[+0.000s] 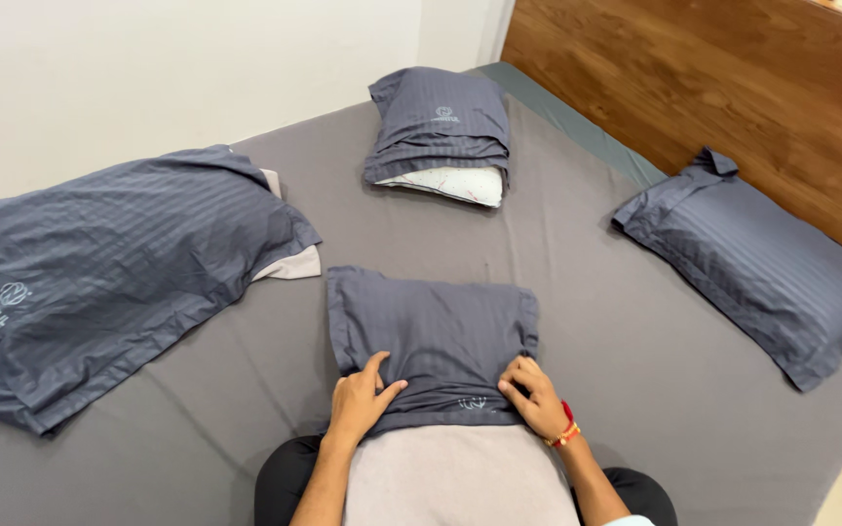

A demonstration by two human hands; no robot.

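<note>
Grey striped cotton pillowcase (436, 331), with a flanged border, is being held at its near open edge by both hands, low in the middle of the scene. The left hand (361, 397) is gripping the bunched hem on the left side, fingers closed over the fabric and thumb pressed on top. The right hand (536, 394), wearing a red and orange thread band (567, 429) at the wrist, is pinching the gathered hem on the right side, its grip likewise closed on the cloth. A pale beige pillow (460, 477) is lying partly inside the pillowcase, its uncovered near end resting on the person's lap between dark trouser legs.

All of it is lying on a bed covered by a flat grey sheet (635, 331). To the far left, a larger slate-blue striped cover (109, 273) is lying loosely spread, with a beige pillow corner (289, 263) showing at its right edge. At the far middle, a pillow with a white patterned inner (455, 183) is sitting half out of its bunched grey case (439, 122). To the right, a fully covered grey striped pillow (762, 263) is lying near the brown wooden headboard (723, 88).
</note>
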